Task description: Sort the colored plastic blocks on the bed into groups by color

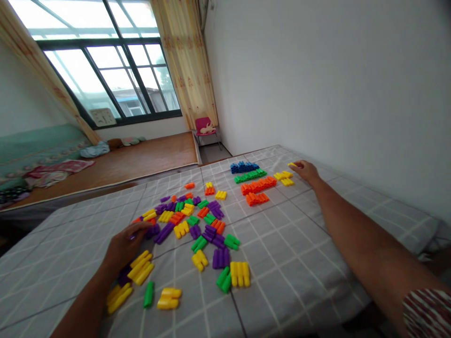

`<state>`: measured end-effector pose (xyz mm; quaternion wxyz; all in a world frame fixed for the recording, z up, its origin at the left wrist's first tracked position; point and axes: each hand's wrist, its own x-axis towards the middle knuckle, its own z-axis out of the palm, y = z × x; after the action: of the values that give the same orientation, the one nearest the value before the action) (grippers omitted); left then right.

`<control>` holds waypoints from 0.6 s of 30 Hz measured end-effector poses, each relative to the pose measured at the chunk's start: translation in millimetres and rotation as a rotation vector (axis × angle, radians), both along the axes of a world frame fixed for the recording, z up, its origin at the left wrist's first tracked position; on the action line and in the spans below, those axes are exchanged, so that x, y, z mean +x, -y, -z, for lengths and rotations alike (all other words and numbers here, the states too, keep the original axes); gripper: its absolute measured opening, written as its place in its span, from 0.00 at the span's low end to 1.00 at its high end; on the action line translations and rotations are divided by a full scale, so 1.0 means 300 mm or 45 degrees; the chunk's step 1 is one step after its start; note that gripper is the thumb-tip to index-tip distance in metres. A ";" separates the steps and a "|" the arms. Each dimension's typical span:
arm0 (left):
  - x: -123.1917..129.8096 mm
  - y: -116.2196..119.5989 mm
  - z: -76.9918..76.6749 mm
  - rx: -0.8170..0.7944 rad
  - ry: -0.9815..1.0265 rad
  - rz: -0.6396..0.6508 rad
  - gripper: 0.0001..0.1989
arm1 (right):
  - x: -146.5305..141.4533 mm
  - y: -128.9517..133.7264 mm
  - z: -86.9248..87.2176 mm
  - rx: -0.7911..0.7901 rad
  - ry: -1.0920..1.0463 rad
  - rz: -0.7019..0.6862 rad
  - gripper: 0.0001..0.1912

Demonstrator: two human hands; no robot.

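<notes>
My right hand [306,170] reaches to the far right of the checked cloth, its fingers pinched on a small yellow piece [292,164]. Just left of it lie yellow pieces [283,178], beside rows of orange pieces [258,186], green pieces [250,176] and blue pieces [244,167]. My left hand [128,239] is low at the left edge of a mixed pile, its fingers curled around something purple, mostly hidden. Purple pieces [164,233] and yellow pieces [141,267] lie close to it.
The grey checked cloth [282,263] covers the surface. More yellow pieces [240,274] and a green piece [148,295] lie near the front. A white wall [317,80] borders the right side. Beyond stand a low bed [151,155] and a pink chair [203,126].
</notes>
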<state>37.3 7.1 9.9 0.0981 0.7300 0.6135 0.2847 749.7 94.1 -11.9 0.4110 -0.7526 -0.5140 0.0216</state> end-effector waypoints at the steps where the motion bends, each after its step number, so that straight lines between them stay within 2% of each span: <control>1: 0.001 0.001 -0.002 -0.001 -0.009 0.002 0.19 | -0.012 -0.002 -0.005 -0.002 0.050 -0.024 0.20; 6: 0.003 0.000 0.004 0.020 -0.050 -0.016 0.18 | -0.011 0.000 0.010 -0.025 0.141 0.097 0.19; 9: 0.003 0.000 0.011 0.034 -0.069 0.009 0.17 | 0.012 0.002 0.019 -0.162 0.187 0.124 0.19; 13: 0.003 0.006 0.011 0.031 -0.116 0.052 0.18 | 0.007 0.017 -0.002 -0.330 0.260 0.126 0.19; 18: -0.016 0.000 0.016 0.099 -0.169 0.048 0.18 | -0.022 0.069 -0.008 -0.276 0.388 0.176 0.16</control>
<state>32.4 7.0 5.1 0.0342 0.7619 0.5933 0.2575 743.0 73.4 -9.3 0.2455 -0.8204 -0.5121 -0.0657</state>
